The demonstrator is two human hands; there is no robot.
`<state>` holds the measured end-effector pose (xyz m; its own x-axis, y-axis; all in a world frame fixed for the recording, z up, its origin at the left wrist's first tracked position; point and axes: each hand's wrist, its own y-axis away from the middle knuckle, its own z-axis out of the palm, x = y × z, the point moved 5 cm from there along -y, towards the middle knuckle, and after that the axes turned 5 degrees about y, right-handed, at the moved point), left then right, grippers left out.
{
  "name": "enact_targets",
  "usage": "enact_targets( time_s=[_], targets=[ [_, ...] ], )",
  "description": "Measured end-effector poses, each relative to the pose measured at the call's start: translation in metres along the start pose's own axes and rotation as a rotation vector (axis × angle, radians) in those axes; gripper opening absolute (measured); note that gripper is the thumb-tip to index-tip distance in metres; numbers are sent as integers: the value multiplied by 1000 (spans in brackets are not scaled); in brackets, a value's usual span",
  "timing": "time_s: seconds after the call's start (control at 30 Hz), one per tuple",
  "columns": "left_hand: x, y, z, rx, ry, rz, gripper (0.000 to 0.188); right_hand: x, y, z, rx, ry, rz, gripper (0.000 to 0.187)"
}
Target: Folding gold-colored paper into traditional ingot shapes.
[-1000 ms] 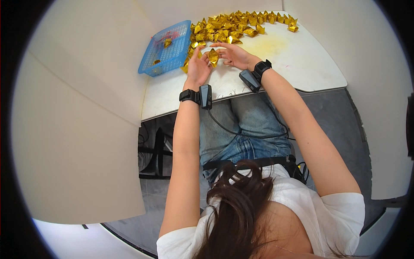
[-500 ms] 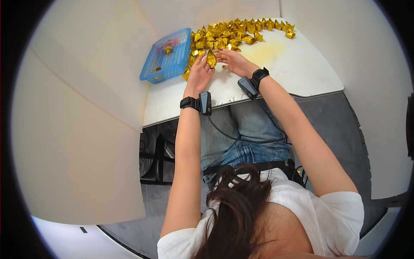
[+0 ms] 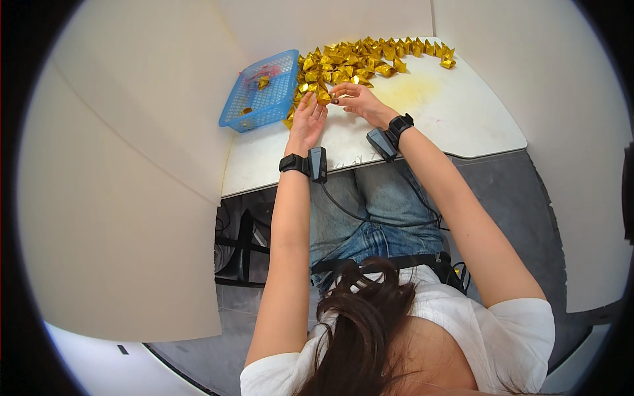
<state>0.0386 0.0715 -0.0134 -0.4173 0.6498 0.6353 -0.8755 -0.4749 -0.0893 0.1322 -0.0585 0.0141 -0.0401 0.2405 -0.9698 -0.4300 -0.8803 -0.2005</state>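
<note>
A folded gold foil paper ingot is held between my two hands above the near edge of the pile. My left hand supports it from the left and below, with its fingertips closed on the foil. From the right, my right hand pinches the ingot's right end between thumb and fingers. Behind my hands, a heap of similar gold paper ingots spreads over the far side of the white table. Some of them lie close behind the held one and partly merge with it in view.
A blue perforated plastic basket stands left of the heap, with a couple of gold pieces and something pinkish-red inside. White panels rise around the table. Wrist straps with grey boxes and a cable hang near the table's front edge.
The held ingot has turned from an upright, pointed position to lying more sideways. My right fingers have come onto its right end. The whole view has shifted slightly.
</note>
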Motion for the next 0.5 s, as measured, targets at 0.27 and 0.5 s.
enact_targets(
  time_s=[0.27,0.5],
  targets=[
    [-2,3,12,-2,-85,47,30,4,-13,-49,565,148,-316,16],
    [9,0,-3,130,67,178,21,1,-10,-43,541,408,-334,22]
  ],
)
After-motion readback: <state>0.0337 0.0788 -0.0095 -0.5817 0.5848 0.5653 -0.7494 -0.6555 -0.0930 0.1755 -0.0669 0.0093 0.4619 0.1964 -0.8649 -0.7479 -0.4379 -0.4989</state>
